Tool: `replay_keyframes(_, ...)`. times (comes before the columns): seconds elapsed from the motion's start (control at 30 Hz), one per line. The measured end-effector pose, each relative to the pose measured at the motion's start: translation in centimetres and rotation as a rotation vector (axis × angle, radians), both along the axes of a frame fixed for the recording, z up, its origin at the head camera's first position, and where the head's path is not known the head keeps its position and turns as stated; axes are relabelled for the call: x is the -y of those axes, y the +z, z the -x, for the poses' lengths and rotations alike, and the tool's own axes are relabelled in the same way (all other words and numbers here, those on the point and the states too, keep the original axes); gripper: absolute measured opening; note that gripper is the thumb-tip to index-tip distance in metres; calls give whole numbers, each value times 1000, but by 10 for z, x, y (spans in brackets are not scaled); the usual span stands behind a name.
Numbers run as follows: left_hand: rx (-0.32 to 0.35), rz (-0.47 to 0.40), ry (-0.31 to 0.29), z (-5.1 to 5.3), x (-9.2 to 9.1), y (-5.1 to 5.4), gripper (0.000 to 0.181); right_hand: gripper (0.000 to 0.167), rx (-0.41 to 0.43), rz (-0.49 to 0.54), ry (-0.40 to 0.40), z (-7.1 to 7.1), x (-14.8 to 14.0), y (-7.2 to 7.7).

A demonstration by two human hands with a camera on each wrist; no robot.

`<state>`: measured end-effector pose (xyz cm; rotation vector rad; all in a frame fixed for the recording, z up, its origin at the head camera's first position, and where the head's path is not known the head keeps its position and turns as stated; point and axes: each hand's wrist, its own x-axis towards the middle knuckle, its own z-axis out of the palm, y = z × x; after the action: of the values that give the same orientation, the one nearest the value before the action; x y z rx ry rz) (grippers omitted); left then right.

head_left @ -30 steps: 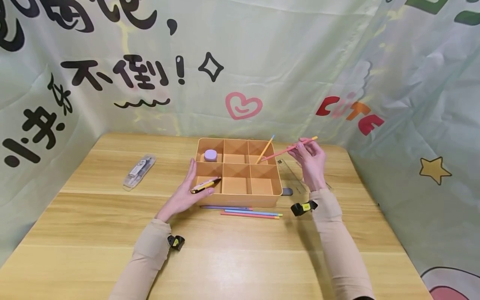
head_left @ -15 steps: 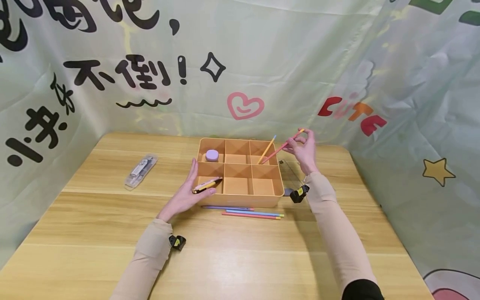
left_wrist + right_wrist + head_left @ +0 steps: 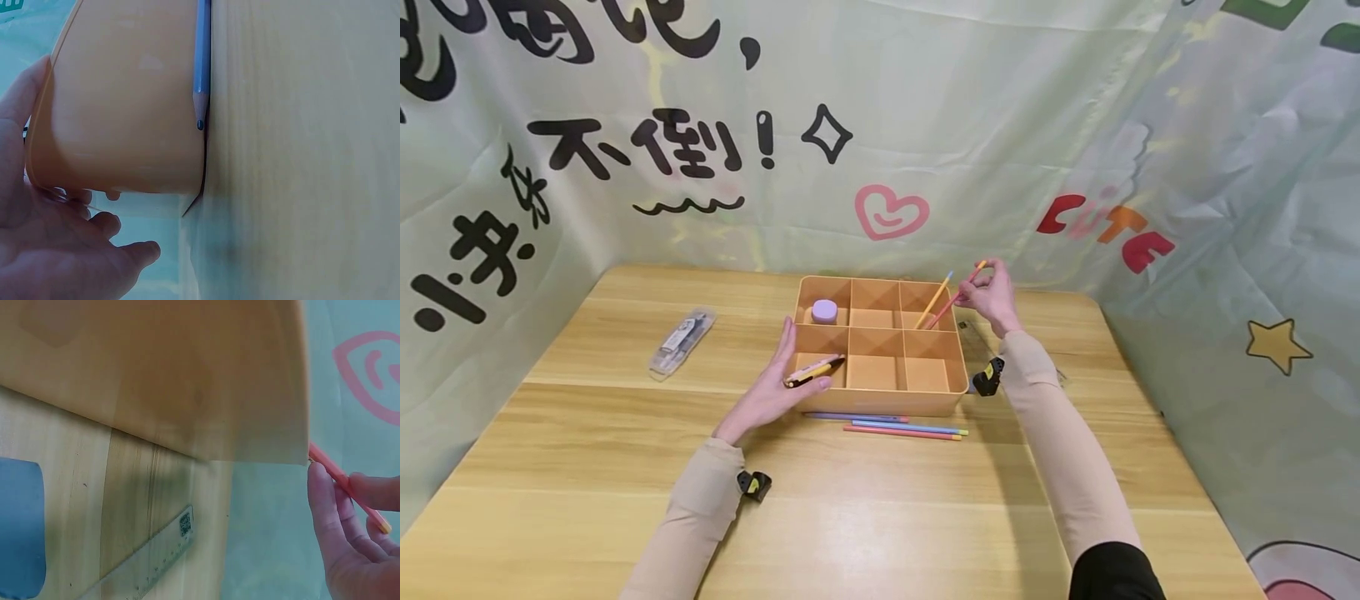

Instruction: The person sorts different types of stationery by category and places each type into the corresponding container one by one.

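An orange organizer box (image 3: 880,403) with several compartments stands on the table. My left hand (image 3: 769,387) holds its near left corner, thumb over the front rim and fingers along the side wall; in the left wrist view some fingertips hang apart from it. My right hand (image 3: 992,298) pinches a red pencil (image 3: 337,475) near its yellow end. The pencil's lower part slants into the rear right compartment, beside a yellow pencil (image 3: 933,300) leaning there. Two pens (image 3: 815,369) lie in the front left compartment. A purple-lidded round container (image 3: 824,312) sits in the rear left one.
Several pencils (image 3: 902,431) lie along the box's front, one blue pencil (image 3: 202,62) close against it. Right of the box lie a clear ruler (image 3: 150,559) and a dark blue-grey object (image 3: 22,525). A clear pencil case (image 3: 682,343) lies at left. Cloth walls (image 3: 1000,125) enclose the table.
My right hand has moved left toward the box, and the red pencil has gone lower and steeper into the rear right compartment. The left hand has stayed at the box corner.
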<state>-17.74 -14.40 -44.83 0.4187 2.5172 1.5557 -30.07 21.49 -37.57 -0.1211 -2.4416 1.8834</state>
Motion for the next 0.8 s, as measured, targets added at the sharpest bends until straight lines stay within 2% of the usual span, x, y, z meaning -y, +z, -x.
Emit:
replay_keyframes(0.23,5,-5,-5,1,0,2,111,44,10,-75,10,6,2,-4)
replay_keyframes(0.67,11,8,4,-1,0,4,112,51,27,-237,32,7,6,-9)
replay_keyframes(0.8,12,9,6,-1,0,4,112,59,5,-235,53,-2,4,-10)
